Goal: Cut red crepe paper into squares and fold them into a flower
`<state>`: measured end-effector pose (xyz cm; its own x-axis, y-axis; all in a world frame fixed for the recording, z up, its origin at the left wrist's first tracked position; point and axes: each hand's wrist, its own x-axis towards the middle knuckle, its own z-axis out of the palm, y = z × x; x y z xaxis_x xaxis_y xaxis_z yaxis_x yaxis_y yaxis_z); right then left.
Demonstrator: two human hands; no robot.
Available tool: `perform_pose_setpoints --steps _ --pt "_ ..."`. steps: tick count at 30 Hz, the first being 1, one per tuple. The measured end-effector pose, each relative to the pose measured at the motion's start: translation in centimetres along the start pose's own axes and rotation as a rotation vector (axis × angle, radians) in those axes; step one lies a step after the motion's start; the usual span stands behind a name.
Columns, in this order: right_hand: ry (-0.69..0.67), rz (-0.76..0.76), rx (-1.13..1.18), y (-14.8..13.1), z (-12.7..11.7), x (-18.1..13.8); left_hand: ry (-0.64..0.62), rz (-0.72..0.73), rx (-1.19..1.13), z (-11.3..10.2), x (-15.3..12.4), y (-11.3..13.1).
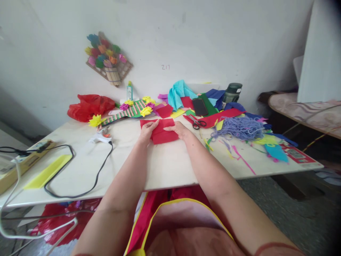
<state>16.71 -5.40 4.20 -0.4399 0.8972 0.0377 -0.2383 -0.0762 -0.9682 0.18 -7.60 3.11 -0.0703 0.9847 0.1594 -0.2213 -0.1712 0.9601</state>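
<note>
A piece of red crepe paper [163, 137] is stretched between my two hands, just over the middle of the white table. My left hand [148, 130] pinches its left part, thumb on top. On the right side, my right hand [180, 129] grips the same paper with the thumb laid across it. Creases run over the red sheet. Just beyond lies another red paper piece [164, 111]. To the right, black-handled scissors [197, 123] rest beside a long red strip [223, 116].
A glue gun [101, 136] with a trailing black cord lies left, near a power strip [26, 161]. Behind are a flower-decorated craft [126, 111], a glue bottle [129, 91] and a red bag [90, 106]. Right stand purple yarn [239, 128], a phone [200, 107] and a dark bottle [233, 93].
</note>
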Motion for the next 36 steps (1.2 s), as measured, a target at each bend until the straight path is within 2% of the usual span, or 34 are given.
perform_pose_setpoints --steps 2,7,12,16,20,30,36 --pt "-0.030 0.015 -0.039 0.1 0.1 -0.1 -0.002 0.021 0.052 0.0 -0.1 0.1" --pt "0.006 0.039 -0.114 0.3 0.3 -0.1 0.001 0.137 0.257 -0.1 0.1 -0.3" --pt "0.009 0.028 -0.127 0.4 0.2 0.0 0.073 0.189 0.346 -0.1 0.9 -0.9" --pt "-0.012 0.026 -0.080 0.4 0.1 0.1 0.053 0.178 0.322 0.1 0.6 -0.6" --pt "-0.029 0.014 -0.065 0.5 0.2 0.1 -0.002 0.094 0.235 0.0 0.1 -0.1" --pt "-0.043 -0.008 -0.050 0.4 0.1 0.2 0.017 0.134 0.235 0.0 0.4 -0.4" --pt "0.061 -0.054 -0.071 0.3 0.3 0.2 0.033 0.115 0.193 0.0 0.5 -0.4"
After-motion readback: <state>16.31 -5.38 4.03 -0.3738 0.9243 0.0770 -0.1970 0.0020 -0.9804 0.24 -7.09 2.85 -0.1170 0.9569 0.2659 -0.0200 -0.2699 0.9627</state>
